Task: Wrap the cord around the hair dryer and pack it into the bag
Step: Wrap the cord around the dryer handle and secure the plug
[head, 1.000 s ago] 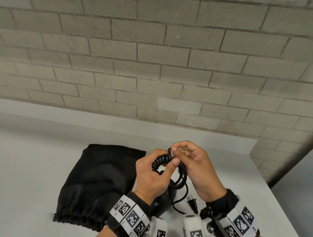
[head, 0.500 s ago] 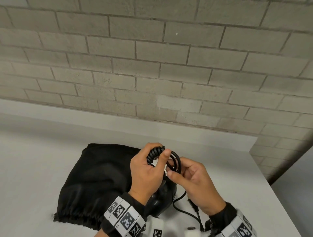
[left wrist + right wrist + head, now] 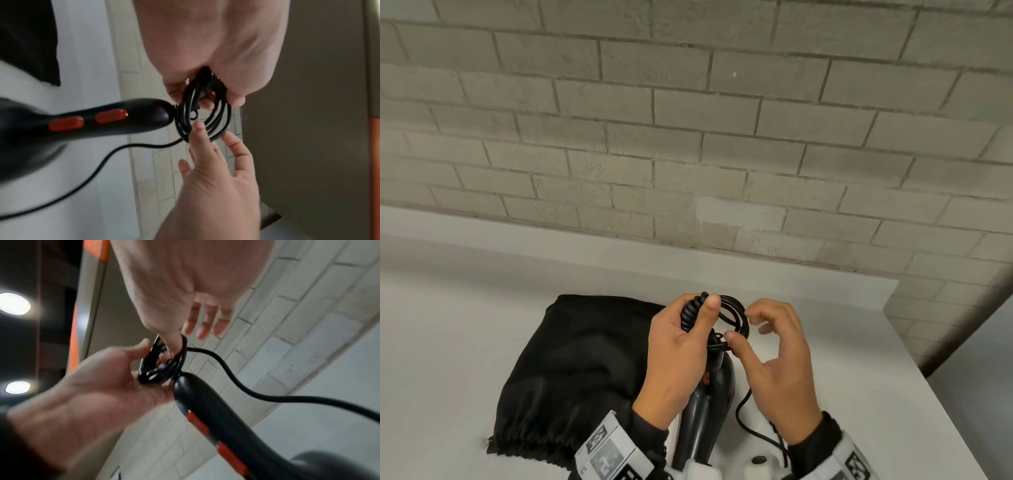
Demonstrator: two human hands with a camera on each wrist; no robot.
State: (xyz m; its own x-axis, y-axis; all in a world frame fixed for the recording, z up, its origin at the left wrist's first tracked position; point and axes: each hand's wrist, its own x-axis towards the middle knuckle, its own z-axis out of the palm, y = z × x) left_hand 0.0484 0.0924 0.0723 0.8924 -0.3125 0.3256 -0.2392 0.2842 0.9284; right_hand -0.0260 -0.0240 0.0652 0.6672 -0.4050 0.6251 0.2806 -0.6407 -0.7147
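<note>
- Black coils of cord [image 3: 732, 317] sit bunched at the end of the hair dryer [image 3: 705, 407] handle, gripped by the left hand [image 3: 678, 356] with the thumb pressed over the ribbed strain relief and the fingers curled behind the loops.
- The dryer hangs from that grip, handle up, two red switches facing the wrist cameras, its body low near the person's sleeves above the white table [image 3: 448, 342].
- The right hand [image 3: 777, 363] is beside the coil, fingers spread and loosely bent; its thumb tip touches the lower edge of the loops and, in the right wrist view, a finger passes through them, but it grasps nothing firmly.
- One loose run of cord leaves the coil, curves down along the right of the dryer and runs under the right wrist; its end is hidden.
- The black bag [image 3: 571, 373] lies flat on the table just left of the left hand, gathered drawstring edge toward the person, its far corner near the hands.
- Bare tabletop stretches left of the bag and behind it up to the brick wall [image 3: 688, 137]; to the right the table's edge falls close past the right hand, leaving less room there.
</note>
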